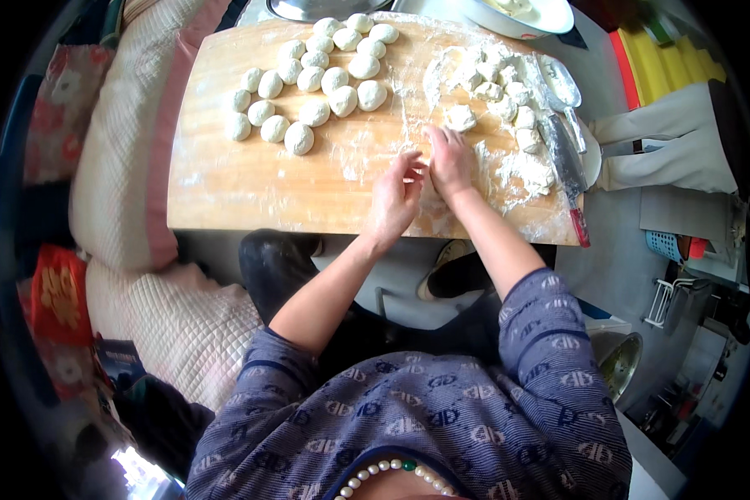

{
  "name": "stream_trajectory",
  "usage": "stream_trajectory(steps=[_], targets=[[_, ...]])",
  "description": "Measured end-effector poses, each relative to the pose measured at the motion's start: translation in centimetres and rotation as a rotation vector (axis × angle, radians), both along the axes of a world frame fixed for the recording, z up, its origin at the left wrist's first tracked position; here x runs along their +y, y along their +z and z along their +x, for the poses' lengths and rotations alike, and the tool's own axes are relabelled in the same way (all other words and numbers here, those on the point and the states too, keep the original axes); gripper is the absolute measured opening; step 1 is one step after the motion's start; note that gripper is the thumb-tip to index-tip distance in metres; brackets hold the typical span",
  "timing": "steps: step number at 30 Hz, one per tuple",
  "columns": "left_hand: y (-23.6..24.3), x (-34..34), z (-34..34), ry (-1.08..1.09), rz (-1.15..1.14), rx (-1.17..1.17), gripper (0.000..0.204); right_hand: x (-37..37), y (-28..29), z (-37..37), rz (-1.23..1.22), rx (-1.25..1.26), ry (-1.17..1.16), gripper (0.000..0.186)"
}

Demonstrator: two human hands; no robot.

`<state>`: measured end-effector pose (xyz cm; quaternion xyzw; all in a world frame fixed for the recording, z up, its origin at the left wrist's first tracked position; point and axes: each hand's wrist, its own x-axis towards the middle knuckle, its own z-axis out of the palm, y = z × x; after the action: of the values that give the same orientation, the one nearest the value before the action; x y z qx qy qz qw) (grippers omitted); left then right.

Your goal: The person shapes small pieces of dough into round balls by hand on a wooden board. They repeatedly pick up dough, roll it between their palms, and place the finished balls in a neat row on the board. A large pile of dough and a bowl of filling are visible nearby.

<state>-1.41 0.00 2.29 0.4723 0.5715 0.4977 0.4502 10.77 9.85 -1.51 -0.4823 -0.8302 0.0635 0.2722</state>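
Both hands meet over the near right part of a long wooden board [250,183] dusted with flour. The left hand [394,198] stands on edge with its fingers curved and loosely apart, fingertips almost touching the right hand [448,158], which lies palm down and flat on the floured wood with its fingers together; whether a piece of dough sits under or between them cannot be told. Just beyond the right fingertips lies one rough lump of dough [460,118], floury and uneven. Farther right a heap of cut dough pieces [502,87] runs along the board's right end in loose flour. On the far left half of the board the smooth round dough balls [312,79] lie in curving rows, close together, many touching. A cleaver [563,154] with a red handle lies along the right edge of the board, blade pointing away, and a metal spoon [562,83] rests just beyond it. At the far edge stands a white bowl [550,18], and to its left the rim of a metal pan [308,8]. Left of the board is a quilted cream cushion with a pink band [133,142]. Low on the left sits a red package with yellow print [58,292], and beside it a small dark blue box [118,357]. On the far right lies a flat yellow and red ribbed thing [667,58], with a small blue basket [663,243] nearer.
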Motion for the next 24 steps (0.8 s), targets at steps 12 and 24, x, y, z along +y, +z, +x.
stream_trajectory(steps=[12,24], targets=[[-0.4,1.4,-0.5,0.081,0.367,0.452,0.048,1.1,2.6,-0.4,-0.822,0.89,-0.08,0.026],[-1.6,1.3,0.8,0.008,0.012,0.247,0.045,-1.9,0.7,0.2,-0.364,0.719,-0.031,0.026]])
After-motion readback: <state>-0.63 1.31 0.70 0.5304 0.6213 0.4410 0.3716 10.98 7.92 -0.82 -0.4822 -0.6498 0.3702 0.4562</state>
